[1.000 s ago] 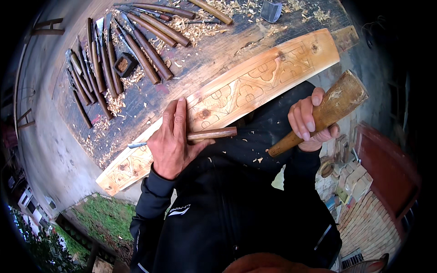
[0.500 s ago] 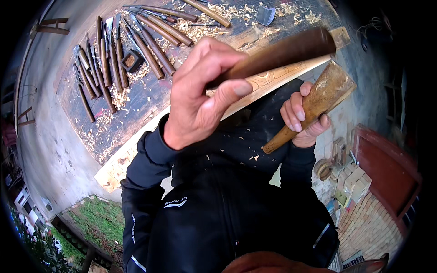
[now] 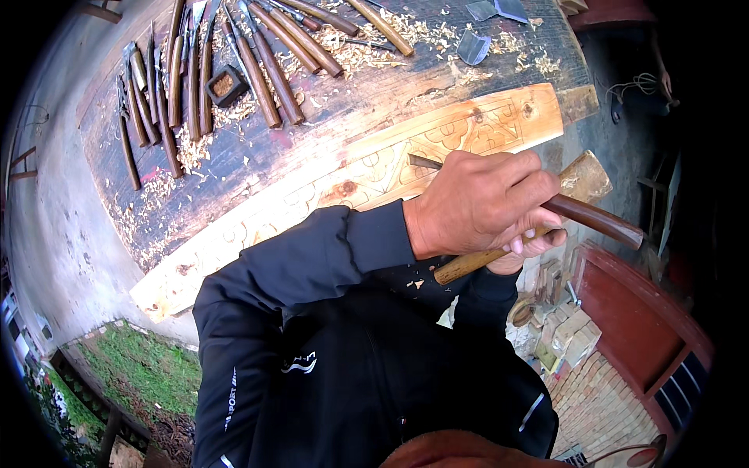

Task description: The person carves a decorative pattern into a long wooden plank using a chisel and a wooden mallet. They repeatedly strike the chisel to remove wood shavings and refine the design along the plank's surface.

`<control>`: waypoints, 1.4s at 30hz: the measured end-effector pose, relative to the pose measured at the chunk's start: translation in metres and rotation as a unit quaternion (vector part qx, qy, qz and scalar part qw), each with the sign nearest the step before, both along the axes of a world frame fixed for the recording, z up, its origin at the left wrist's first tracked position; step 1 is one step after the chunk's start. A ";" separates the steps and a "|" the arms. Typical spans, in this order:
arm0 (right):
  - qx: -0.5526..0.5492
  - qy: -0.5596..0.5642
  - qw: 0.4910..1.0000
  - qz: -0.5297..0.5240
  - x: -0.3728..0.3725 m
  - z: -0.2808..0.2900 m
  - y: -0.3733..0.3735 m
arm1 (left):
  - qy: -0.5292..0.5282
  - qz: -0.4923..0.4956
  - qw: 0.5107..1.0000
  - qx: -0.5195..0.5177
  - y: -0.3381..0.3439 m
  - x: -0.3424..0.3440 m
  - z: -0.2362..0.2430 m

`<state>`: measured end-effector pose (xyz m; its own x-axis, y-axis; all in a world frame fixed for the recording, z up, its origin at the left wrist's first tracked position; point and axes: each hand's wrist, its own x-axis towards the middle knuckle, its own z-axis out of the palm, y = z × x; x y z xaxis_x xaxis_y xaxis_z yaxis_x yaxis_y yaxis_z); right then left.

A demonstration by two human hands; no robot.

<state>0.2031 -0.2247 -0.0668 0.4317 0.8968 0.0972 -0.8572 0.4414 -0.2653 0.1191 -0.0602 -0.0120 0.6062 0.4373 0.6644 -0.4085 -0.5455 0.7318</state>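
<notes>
My left hand [image 3: 488, 195] is closed around a carving chisel [image 3: 597, 219] with a dark brown wooden handle. Its narrow blade points left, low over a long pale board [image 3: 538, 113] with carved and outlined curling patterns. Whether the tip touches the wood I cannot tell. Just behind and below, my right hand [image 3: 541, 243] grips a wooden mallet [image 3: 587, 178] near the middle. The mallet's block-like head shows at upper right and its handle end sticks out at lower left. My left hand and the chisel cover part of it and some of my right fingers.
On the worn workbench [image 3: 312, 140], several chisels [image 3: 257, 82] lie fanned out among wood shavings [image 3: 195, 152]. A small dark square box [image 3: 226, 84] sits between them. Loose metal blades [image 3: 473, 47] lie at the far right. Bricks [image 3: 573, 335] are stacked on the ground at right.
My left hand has come down and to the right with the chisel, crossing in front of the mallet. The chisel blade now shows over the board. My right hand still holds the mallet.
</notes>
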 end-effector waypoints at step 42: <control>-0.042 -0.087 0.995 0.034 0.001 0.016 0.027 | 0.000 0.088 0.992 -0.087 0.020 0.009 -0.014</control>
<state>0.2042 -0.1975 -0.0509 0.3524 0.9317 0.0881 -0.8220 0.3531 -0.4467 0.1281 -0.0399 -0.0257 0.5107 0.6441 0.5695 -0.3182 -0.4737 0.8212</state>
